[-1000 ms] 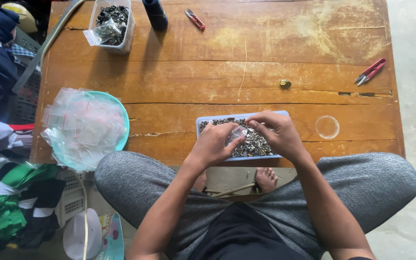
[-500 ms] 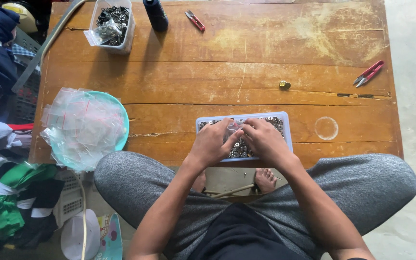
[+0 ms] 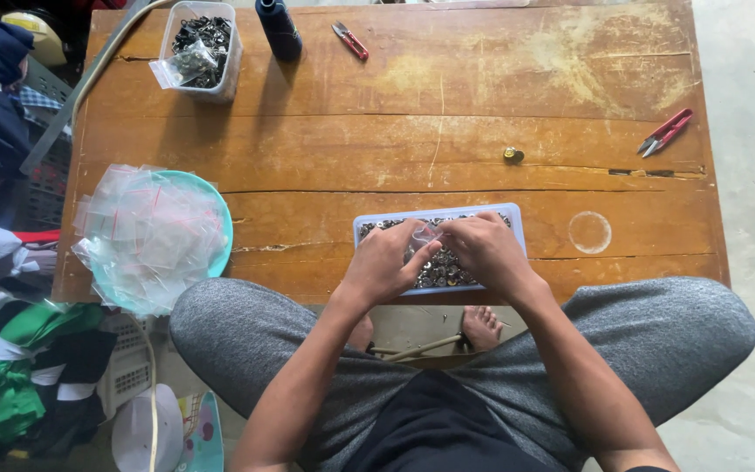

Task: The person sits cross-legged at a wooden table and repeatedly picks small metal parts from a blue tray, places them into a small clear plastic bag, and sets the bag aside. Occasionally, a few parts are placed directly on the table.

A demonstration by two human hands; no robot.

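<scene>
Small clear plastic bag (image 3: 427, 234) is pinched between both hands right over the shallow tray (image 3: 517, 218) of metal snap buttons at the near edge of the wooden table (image 3: 482, 105). Left hand (image 3: 384, 262) and right hand (image 3: 484, 249) are close together, fingertips clamped on the bag. Pile of empty bags sits in the teal bowl (image 3: 220, 210) off to the left.

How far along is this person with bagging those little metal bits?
No filled bags show on the wooden table, so nothing looks finished. In hand: the left hand and right hand hold a small clear bag over the tray of metal pieces. Left: the tray looks full, and a pile of empty bags waits in the teal bowl.
</scene>
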